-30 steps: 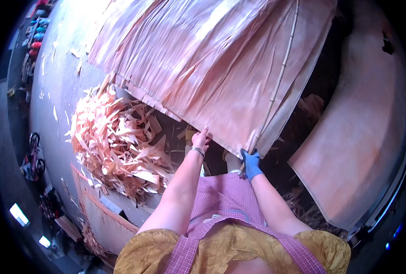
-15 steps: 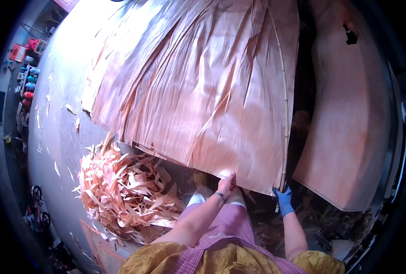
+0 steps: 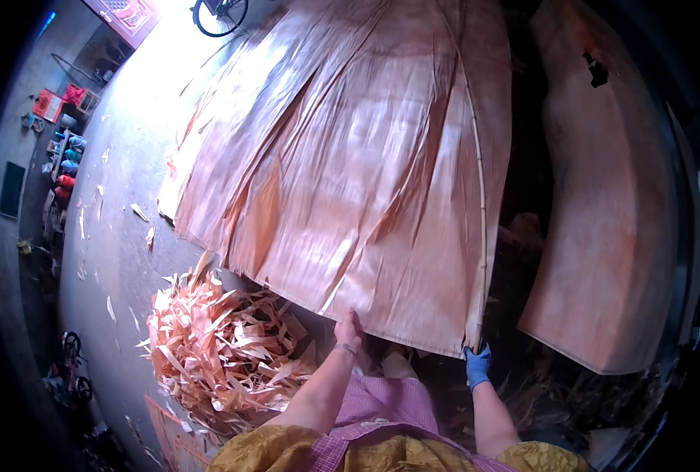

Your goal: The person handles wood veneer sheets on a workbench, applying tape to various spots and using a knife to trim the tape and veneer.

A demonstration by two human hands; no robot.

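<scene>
veneer sheet (image 3: 342, 173) ahead | scrap pile (image 3: 216, 346) left-below | second sheet (image 3: 609, 220) right

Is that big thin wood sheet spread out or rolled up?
Spread out. The wood sheet lies wide and open, left hand and gloved right hand gripping its near edge.

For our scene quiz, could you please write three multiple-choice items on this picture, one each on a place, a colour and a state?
1. Where does the pile of veneer scraps lie?
A. To the person's left, on the floor
B. On top of the large sheet
C. To the person's right

2. What colour is the glove on the right hand?
A. Red
B. Blue
C. White

3. What is the left hand doing?
A. Hanging free
B. Resting in the scraps
C. Bare, at the near edge of the large veneer sheet

Answers: 1 A, the pile sits left of the arms on the grey floor; 2 B, the glove shows blue; 3 C, its fingers meet the sheet's edge.
</scene>
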